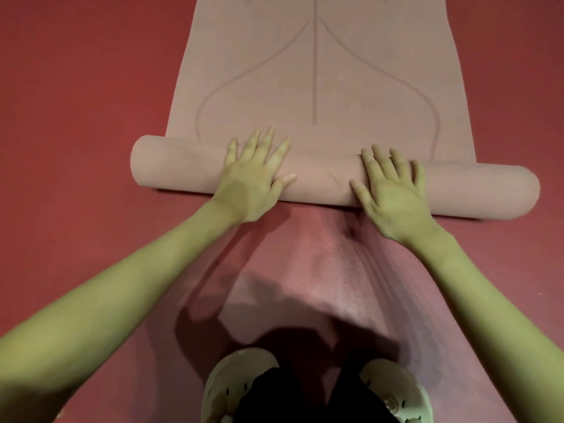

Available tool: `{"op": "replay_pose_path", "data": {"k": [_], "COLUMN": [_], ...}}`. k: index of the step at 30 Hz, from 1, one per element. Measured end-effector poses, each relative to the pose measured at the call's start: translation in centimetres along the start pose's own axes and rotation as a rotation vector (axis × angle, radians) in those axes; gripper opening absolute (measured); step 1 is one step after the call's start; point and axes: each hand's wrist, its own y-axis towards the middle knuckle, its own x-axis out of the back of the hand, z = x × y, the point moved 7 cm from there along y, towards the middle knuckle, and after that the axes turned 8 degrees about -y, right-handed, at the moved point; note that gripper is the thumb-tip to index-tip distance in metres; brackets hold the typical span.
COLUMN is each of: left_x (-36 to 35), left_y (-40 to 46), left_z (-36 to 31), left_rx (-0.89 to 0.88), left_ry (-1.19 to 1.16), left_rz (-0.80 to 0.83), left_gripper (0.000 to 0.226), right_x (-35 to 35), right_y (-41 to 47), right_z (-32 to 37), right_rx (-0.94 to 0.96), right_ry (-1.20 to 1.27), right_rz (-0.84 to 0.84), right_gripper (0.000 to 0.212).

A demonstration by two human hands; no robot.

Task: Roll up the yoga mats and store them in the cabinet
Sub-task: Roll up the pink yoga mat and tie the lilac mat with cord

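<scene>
On the red floor (76, 123), the yoga mat (317, 71) lies part-rolled, its roll (332, 178) just ahead of the shoes (238, 383). The left hand (253, 178) and right hand (393, 193) press flat, fingers spread, atop the roll. It looks soft, light and springy; even pressure near its middle should keep it tight.

Bare arms, dark trousers and pale clog-style shoes

Both forearms are bare from the frame edge to the wrists, with no sleeves, and the left hand (250, 181) and right hand (392, 190) wear no gloves or rings that can be seen. At the bottom edge, two legs in black trousers (305, 401) end in a left pale cream moulded shoe (227, 383) and a right pale cream moulded shoe (396, 389), each rounded at the toe and dotted with small dark holes on top.
</scene>
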Motion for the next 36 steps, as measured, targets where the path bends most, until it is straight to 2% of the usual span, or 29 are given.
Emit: {"op": "replay_pose_path", "data": {"k": [3, 10, 17, 23, 26, 32, 34, 36], "left_x": [0.2, 0.0, 0.3, 0.9, 1.0, 1.6, 1.8, 2.2], "left_y": [1.8, -0.8, 2.1, 4.1, 4.1, 6.8, 8.1, 8.8], "left_z": [0.7, -0.2, 0.9, 1.8, 2.1, 3.7, 3.8, 3.6], "left_rx": [0.024, -0.047, -0.022, -0.029, -0.047, 0.018, 0.028, 0.018], "left_ry": [-0.029, 0.018, -0.059, -0.103, -0.064, -0.003, 0.016, 0.039], "left_rz": [0.071, -0.151, -0.094, -0.065, -0.047, 0.091, 0.105, 0.09], "left_gripper": [0.064, 0.065, 0.069, 0.074, 0.088, 0.116, 0.116, 0.111], "right_x": [-0.1, 0.2, 0.9, 0.9, 1.0, 1.3, 1.4, 1.7], "right_y": [-1.6, 1.3, 4.1, 2.3, 3.5, 7.9, 8.9, 9.5], "right_z": [0.8, -0.4, -1.2, -0.8, -1.2, -2.2, -2.3, -2.5], "right_rx": [0.006, 0.04, 0.025, 0.075, 0.085, 0.096, 0.096, 0.093], "right_ry": [-0.036, -0.011, 0.015, -0.044, -0.054, -0.046, -0.064, -0.065], "right_rz": [-0.087, -0.077, -0.005, -0.067, -0.048, 0.026, 0.016, -0.027], "right_gripper": [0.071, 0.07, 0.066, 0.096, 0.105, 0.121, 0.123, 0.116]}}
